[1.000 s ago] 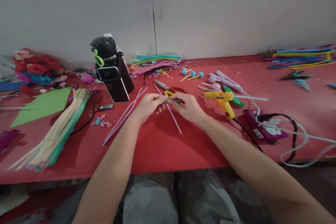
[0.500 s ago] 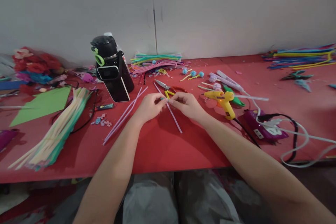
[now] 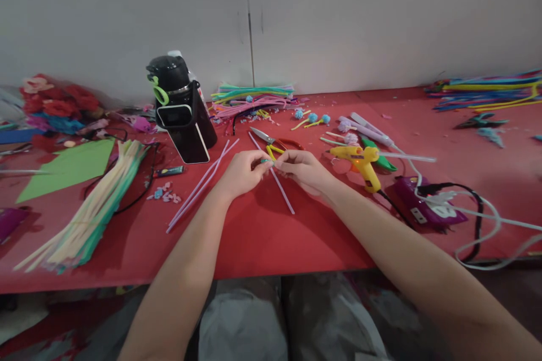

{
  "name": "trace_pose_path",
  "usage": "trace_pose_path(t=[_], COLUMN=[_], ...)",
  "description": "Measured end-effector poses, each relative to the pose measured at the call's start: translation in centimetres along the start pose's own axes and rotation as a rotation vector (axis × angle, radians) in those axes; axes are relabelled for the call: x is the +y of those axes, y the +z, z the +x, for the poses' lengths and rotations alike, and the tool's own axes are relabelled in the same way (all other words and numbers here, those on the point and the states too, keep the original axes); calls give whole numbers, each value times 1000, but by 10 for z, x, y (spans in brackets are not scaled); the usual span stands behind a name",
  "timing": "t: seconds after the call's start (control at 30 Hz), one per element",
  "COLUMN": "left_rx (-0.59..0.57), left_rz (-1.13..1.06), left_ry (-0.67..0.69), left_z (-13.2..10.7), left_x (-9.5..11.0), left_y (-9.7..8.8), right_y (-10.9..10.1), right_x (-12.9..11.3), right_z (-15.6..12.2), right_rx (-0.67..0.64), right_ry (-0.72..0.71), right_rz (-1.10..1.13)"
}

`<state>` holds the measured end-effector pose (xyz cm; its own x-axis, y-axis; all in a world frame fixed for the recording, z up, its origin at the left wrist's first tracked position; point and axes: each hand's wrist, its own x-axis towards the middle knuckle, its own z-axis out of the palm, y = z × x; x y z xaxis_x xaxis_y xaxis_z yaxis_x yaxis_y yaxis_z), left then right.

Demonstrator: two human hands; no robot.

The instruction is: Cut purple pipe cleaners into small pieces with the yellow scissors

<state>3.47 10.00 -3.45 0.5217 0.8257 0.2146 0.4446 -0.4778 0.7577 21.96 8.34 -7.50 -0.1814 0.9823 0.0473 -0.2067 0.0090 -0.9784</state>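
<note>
Both hands meet over the middle of the red table (image 3: 254,242). Between thumb and fingers, my left hand (image 3: 243,172) pinches a small teal piece (image 3: 266,162), mostly covered by the fingertips. My right hand (image 3: 305,169) is closed in a pinch at the piece's other end, its fingertips almost touching the left ones. A lilac pipe cleaner (image 3: 283,193) lies on the table and passes beneath the hands. Just beyond are scissors with red handles (image 3: 284,142) and a yellow-handled tool (image 3: 274,150), partly hidden. More lilac pipe cleaners (image 3: 195,194) lie left of my left hand.
A yellow glue gun (image 3: 365,161) and a purple power strip (image 3: 423,206) with cables are at right. At left stand a black bottle (image 3: 171,76) and a bundle of cream and green pipe cleaners (image 3: 95,208). Small blue pompoms (image 3: 312,118) and cut bits (image 3: 169,196) lie around.
My right hand's fingers have shifted slightly at the teal piece, with the lower fingers now reaching further down. The left hand keeps its pinch almost in place.
</note>
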Motion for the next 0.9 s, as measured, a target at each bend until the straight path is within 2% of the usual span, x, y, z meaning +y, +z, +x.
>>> trace_pose_path(t=[0.17,0.4,0.47,0.67,0.77,0.9], left_rx=[-5,50,54,41,39,46], left_rz=[-63,-137,-133,-114,-81,-66], left_ry=[6,-61,-67,-76,-62,-64], left_z=[1,3,4,3,3,3], left_x=[-3,-5,-5,-5,-4,-4], left_y=[0,-4,-5,-4,-4,-4], right_y=[1,0,-2,-3,-1,0], right_x=[0,-6,-8,-7,-6,-6], right_z=[-2,0,0,-1,-2,-3], right_rx=[4,-49,-54,-37,-9,8], right_ry=[35,55,-3,-296,-368,-397], right_rz=[51,128,31,-519,-618,-668])
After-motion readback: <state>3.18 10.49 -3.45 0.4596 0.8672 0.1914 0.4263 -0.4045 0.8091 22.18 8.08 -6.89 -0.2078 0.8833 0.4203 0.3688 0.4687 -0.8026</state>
